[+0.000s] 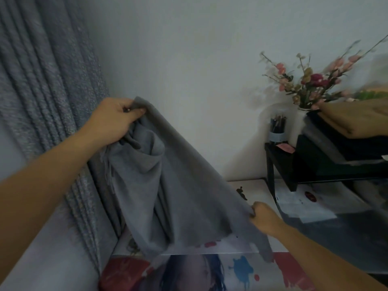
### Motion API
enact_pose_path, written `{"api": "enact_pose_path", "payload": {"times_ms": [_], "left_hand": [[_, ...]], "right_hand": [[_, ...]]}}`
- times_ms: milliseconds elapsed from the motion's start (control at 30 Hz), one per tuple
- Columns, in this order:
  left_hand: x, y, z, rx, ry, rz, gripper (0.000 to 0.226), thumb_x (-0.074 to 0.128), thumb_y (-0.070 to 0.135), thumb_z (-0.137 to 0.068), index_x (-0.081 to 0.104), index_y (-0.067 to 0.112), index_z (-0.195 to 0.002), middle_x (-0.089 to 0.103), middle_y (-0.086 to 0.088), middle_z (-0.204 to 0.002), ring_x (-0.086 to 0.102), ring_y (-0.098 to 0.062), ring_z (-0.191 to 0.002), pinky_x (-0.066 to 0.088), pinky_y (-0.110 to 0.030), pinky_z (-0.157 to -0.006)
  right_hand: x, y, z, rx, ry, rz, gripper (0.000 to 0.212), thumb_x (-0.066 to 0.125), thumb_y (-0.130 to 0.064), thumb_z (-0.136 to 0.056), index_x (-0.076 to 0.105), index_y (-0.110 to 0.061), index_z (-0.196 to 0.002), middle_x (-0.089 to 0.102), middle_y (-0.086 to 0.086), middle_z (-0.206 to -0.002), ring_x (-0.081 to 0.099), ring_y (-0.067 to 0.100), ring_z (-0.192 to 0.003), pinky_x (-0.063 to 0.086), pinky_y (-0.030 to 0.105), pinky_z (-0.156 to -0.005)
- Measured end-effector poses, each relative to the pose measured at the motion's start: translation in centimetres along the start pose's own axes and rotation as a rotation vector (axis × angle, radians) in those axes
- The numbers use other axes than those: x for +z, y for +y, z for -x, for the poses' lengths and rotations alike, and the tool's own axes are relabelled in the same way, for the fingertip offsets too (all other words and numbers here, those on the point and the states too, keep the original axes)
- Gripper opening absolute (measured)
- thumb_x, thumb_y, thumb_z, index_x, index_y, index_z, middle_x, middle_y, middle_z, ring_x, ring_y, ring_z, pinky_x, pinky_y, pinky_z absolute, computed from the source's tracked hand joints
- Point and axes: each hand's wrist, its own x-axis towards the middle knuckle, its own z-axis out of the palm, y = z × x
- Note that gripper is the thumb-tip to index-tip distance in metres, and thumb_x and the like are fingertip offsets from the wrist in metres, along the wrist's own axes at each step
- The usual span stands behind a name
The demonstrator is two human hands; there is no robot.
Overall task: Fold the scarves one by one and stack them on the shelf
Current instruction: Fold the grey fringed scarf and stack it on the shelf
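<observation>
While the grey scarf hangs spread in the air above the near-left part of the desk, it is held at two points along its upper edge. The left hand, raised high beside the curtain, has its fingers curled around a bunched corner, thumb pressing the cloth. The right hand, lower and over the desk's middle, pinches the same edge in closed fingers. The edge runs taut on a slant between them; judged from this, the cloth is being stretched to find its length before a fold is made. No fold is yet formed.

The scarf is soft, matte, knit-like fabric; it sags in deep loose folds below the left hand, with a fringe visible at its left side. Its lower hem trails onto the desk's front edge.

The desk carries a printed covering with red and blue splashes. At the desk's far right stands a black shelf. On it lies a stack of folded cloths, tan on top over dark and grey layers, which suggests several scarves are already done. A cup of pencils stands at the shelf's left end, with a bunch of pink and red flowers behind. Papers lie beneath the shelf. The curtain is grey, coarse and pleated.
</observation>
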Motion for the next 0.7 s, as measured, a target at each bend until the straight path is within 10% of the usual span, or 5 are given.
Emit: {"api": "enact_pose_path", "payload": {"times_ms": [400,533,600,700], "left_hand": [[-5.9,-1.0,-2.6,-0.279,0.53,0.364,0.029,0.056,0.011,-0.101,0.055,0.02,-0.074,0.061,0.017,-0.058,0.056,0.011,-0.048,0.047,-0.009,-0.052],[-6.2,-2.7,-1.6,-0.386,0.417,0.309,0.017,0.061,0.017,-0.099,0.06,0.014,-0.082,0.064,0.001,-0.083,0.068,-0.004,-0.074,0.055,-0.015,-0.062],[-6.8,-2.8,-1.2,-0.426,0.414,0.379,0.011,0.063,0.018,-0.098,0.063,0.014,-0.087,0.07,0.003,-0.08,0.071,-0.016,-0.086,0.059,-0.024,-0.07],[-7.1,-2.1,0.3,-0.515,0.373,0.527,0.014,0.059,0.016,-0.1,0.062,0.016,-0.086,0.069,0.011,-0.056,0.068,-0.005,-0.054,0.055,-0.022,-0.045]], "right_hand": [[-5.1,2.6,-1.0,0.148,0.122,-0.208,0.024,0.043,0.008,-0.091,0.067,0.004,-0.089,0.067,0.022,-0.087,0.065,0.037,-0.09,0.049,0.038,-0.075],[-14.7,-0.6,0.1,0.359,0.506,-1.034,0.027,0.04,0.0,-0.101,0.062,0.004,-0.115,0.062,0.021,-0.108,0.059,0.036,-0.097,0.046,0.041,-0.085],[-19.7,-3.6,1.2,0.219,0.419,-1.381,0.023,0.041,-0.008,-0.101,0.063,-0.001,-0.107,0.064,0.019,-0.104,0.062,0.033,-0.094,0.051,0.038,-0.082],[-24.9,-8.9,5.1,-0.136,0.167,-1.428,0.012,0.058,-0.013,-0.095,0.07,-0.01,-0.094,0.073,0.007,-0.087,0.07,0.021,-0.081,0.058,0.029,-0.064]]}}
